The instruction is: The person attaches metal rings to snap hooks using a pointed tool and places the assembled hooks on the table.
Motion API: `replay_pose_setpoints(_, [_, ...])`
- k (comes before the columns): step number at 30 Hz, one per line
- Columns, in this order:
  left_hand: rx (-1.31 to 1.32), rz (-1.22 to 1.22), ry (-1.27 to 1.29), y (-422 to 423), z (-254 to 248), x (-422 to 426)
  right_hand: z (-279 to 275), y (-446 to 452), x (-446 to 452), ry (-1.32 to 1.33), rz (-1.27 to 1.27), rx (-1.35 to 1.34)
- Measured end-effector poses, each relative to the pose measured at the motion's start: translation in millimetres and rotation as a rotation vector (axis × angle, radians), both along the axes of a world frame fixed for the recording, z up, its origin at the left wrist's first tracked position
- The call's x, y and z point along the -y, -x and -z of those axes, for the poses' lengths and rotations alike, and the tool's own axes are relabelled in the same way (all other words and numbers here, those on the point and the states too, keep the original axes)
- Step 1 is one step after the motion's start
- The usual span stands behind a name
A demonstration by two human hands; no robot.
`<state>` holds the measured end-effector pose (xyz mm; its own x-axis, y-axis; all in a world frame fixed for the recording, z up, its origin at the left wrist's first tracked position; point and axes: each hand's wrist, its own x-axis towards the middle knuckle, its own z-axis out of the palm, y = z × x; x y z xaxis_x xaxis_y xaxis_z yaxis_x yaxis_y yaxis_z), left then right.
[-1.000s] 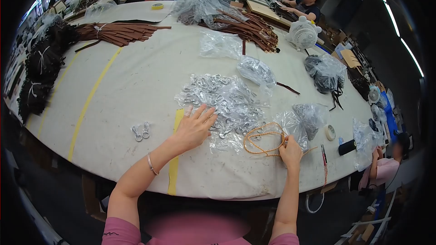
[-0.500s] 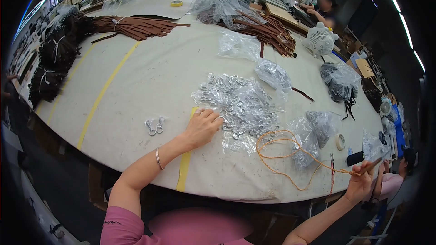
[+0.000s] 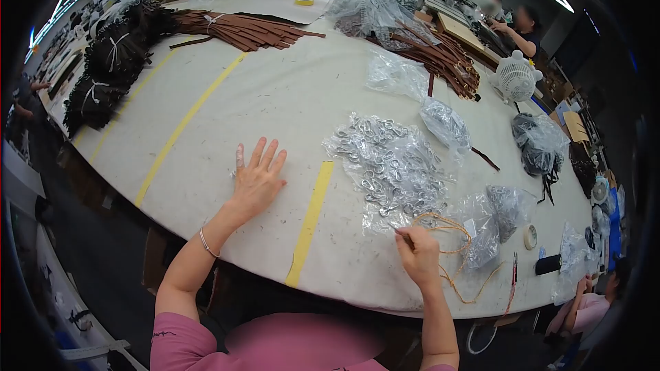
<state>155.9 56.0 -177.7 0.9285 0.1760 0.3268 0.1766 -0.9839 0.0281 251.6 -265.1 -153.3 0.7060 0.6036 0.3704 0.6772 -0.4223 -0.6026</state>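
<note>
A pale cloth-covered desk (image 3: 206, 199) is filling most of a busy workroom, where a person in pink (image 3: 590, 310) is working off to the far right and a white fan (image 3: 517, 77) is standing at the far right edge. The left hand (image 3: 256, 182) is spreading its fingers open, palm down, at the desk and holding nothing visible. The right hand (image 3: 419, 254) is closing in a pinch on a small slender object (image 3: 397, 231), whose kind is too small to tell. Orange cord (image 3: 450, 222) is looping over the desk just right of the right hand. Metal clasps (image 3: 385, 158) in clear plastic are lying heaped beyond the right hand, with the nearest ones close to its fingertips. A yellow strip (image 3: 309, 227) is running between the two hands. Right of the right hand, clear plastic bags (image 3: 481, 244), a tape roll (image 3: 530, 237), a black spool (image 3: 548, 264) and a thin red tool (image 3: 514, 271) are resting. Beyond the left hand, brown straps (image 3: 258, 33) and black straps (image 3: 103, 89) are lying in tied bundles.
</note>
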Motion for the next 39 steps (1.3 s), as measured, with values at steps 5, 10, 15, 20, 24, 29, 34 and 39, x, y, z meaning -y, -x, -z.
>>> replay_pose_setpoints(5, [-0.030, 0.289, 0.792, -19, -10, 42, 30, 2, -35, 0.416, 0.072, 0.074])
replay_pose_setpoints(10, [-0.387, 0.085, 2.075, -34, -10, 94, 32, 0, -33, 0.060, 0.115, -0.023])
replay_pose_setpoints(15, [-0.393, 0.139, 2.352, -49, 9, 134, 33, 9, -32, 0.002, -0.110, 0.010])
replay_pose_setpoints(20, [-0.316, 0.151, 2.108, -55, 14, 135, -35, 35, 8, -0.182, -0.124, -0.880])
replay_pose_setpoints(24, [-0.417, 0.192, 1.568, -54, -1, 121, -87, 56, 94, -0.962, -0.116, -0.433])
replay_pose_setpoints(29, [-0.051, 0.399, 0.627, -50, -9, 118, -65, 0, 157, -0.103, 0.809, -0.047])
replay_pose_setpoints(34, [0.126, 0.498, 0.567, -48, -26, 122, 44, -45, 178, 0.370, 0.925, 0.091])
replay_pose_setpoints(39, [0.304, 0.577, 0.538, -55, -42, 122, 7, -56, 167, -0.014, 0.990, 0.294])
